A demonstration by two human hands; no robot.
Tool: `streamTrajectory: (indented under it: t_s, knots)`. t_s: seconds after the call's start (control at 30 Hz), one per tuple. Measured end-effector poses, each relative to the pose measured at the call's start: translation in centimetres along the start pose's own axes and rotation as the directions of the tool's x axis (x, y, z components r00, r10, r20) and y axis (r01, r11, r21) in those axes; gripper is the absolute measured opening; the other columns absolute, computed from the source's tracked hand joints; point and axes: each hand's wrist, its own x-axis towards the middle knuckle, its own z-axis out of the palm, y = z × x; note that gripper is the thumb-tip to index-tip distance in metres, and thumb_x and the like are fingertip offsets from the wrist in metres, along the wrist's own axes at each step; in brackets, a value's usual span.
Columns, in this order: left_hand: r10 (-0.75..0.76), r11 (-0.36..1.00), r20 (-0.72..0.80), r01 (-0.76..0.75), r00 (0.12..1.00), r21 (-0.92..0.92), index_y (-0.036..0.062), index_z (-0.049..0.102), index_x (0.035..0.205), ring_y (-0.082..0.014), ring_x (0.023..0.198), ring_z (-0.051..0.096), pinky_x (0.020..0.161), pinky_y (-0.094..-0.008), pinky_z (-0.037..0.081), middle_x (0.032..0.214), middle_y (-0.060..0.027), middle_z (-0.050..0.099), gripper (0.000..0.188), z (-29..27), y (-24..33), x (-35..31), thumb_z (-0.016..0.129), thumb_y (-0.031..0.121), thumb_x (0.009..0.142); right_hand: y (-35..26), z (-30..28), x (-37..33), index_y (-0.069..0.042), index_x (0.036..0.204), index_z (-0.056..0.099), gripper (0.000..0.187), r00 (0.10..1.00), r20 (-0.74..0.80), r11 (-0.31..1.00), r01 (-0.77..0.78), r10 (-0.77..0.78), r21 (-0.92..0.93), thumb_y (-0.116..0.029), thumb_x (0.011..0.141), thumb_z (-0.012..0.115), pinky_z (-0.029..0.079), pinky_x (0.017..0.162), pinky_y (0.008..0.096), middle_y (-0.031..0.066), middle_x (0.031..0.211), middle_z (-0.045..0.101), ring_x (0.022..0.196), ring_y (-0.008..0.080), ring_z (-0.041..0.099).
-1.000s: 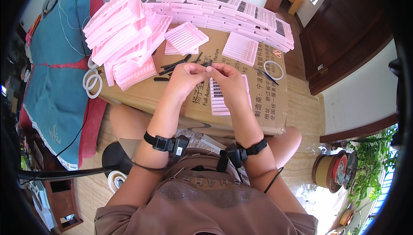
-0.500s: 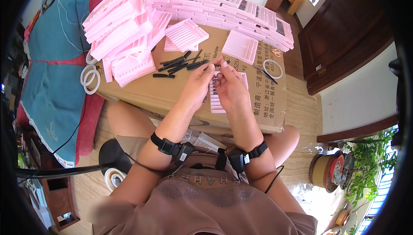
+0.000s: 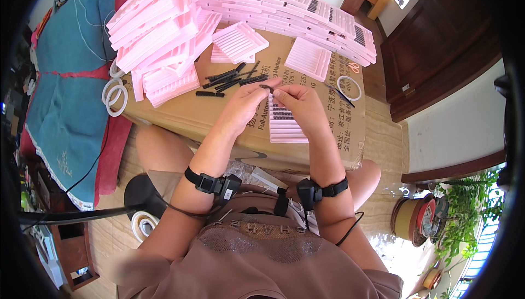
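Note:
My left hand (image 3: 247, 103) and my right hand (image 3: 302, 106) are close together above the cardboard box, fingers pinched. Between their fingertips is a short, dark, curved strip (image 3: 267, 87), partly hidden by the fingers. Just below them lies a pink ridged tray (image 3: 288, 133) with black strips in its upper grooves; my right hand covers part of it. Left of my hands, several loose black strips (image 3: 225, 82) lie in a heap on the box.
The cardboard box (image 3: 208, 126) serves as the work surface. Stacked pink trays (image 3: 158, 31) rise at the left, filled ones (image 3: 295, 12) along the back. A pink tray (image 3: 307, 58), tweezers-like dark tool (image 3: 342, 97) and white ring (image 3: 350, 88) are at the right.
Both hands have drawn slightly nearer to me and turned, with the dark strip now showing between the fingertips. More of the tray below has come into sight.

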Motion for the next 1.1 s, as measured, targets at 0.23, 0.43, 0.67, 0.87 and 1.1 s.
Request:
streamTrajectory:
  t_s: [0.23,0.43,0.67,0.87,1.1]
  knots:
    - [-0.061,0.985,0.088,0.074,0.994,-0.155,-0.0047,0.050,0.149,-0.0163,0.121,0.060,0.107,-0.0332,0.046,0.139,-0.0127,0.064,0.052,0.6,-0.6,-0.5,0.050,0.030,0.111,1.0,2.0,-0.4,0.003,0.101,0.075,0.017,0.996,-0.082,0.995,-0.031,0.039,0.100,-0.013,0.097,0.072,0.051,0.073,0.0226,0.0038,0.088,0.075,0.077,0.0076,0.065]
    - [-0.068,0.977,0.039,0.074,0.997,-0.201,-0.0035,0.054,0.146,-0.0179,0.123,0.061,0.110,-0.0354,0.045,0.139,-0.0123,0.064,0.049,0.8,-1.1,-0.4,0.046,0.032,0.113,0.8,1.9,-1.2,0.001,0.100,0.076,0.017,0.983,-0.146,0.988,-0.095,0.112,0.123,-0.014,0.094,0.077,0.051,0.069,0.0214,0.0027,0.086,0.075,0.076,0.0065,0.064]
    - [-0.091,0.976,0.051,0.099,0.995,-0.196,-0.0052,0.057,0.141,-0.0188,0.123,0.061,0.109,-0.0359,0.046,0.136,-0.0138,0.065,0.046,0.0,-1.4,-0.4,0.047,0.029,0.113,1.5,1.1,-1.1,0.000,0.093,0.077,0.016,0.981,-0.153,0.982,-0.089,0.115,0.166,-0.015,0.090,0.082,0.050,0.067,0.0211,0.0020,0.082,0.074,0.074,0.0064,0.064]
    - [-0.157,0.970,0.123,0.176,0.980,-0.165,-0.0068,0.060,0.137,-0.0191,0.121,0.063,0.108,-0.0349,0.047,0.133,-0.0155,0.067,0.044,-0.1,-1.8,-0.2,0.049,0.027,0.112,2.0,1.5,-1.2,0.000,0.089,0.078,0.016,0.986,-0.158,0.998,-0.062,0.062,0.003,-0.015,0.089,0.083,0.049,0.067,0.0216,0.0031,0.078,0.073,0.072,0.0069,0.063]
    - [-0.168,0.969,-0.087,0.149,0.982,-0.196,-0.0061,0.063,0.132,-0.0218,0.118,0.066,0.107,-0.0363,0.050,0.129,-0.0159,0.068,0.041,-0.7,-1.4,-0.3,0.050,0.027,0.111,1.6,0.2,-1.6,0.002,0.093,0.079,0.018,0.978,-0.172,0.988,-0.097,0.117,0.118,-0.016,0.089,0.084,0.050,0.067,0.0212,0.0037,0.079,0.074,0.070,0.0072,0.063]
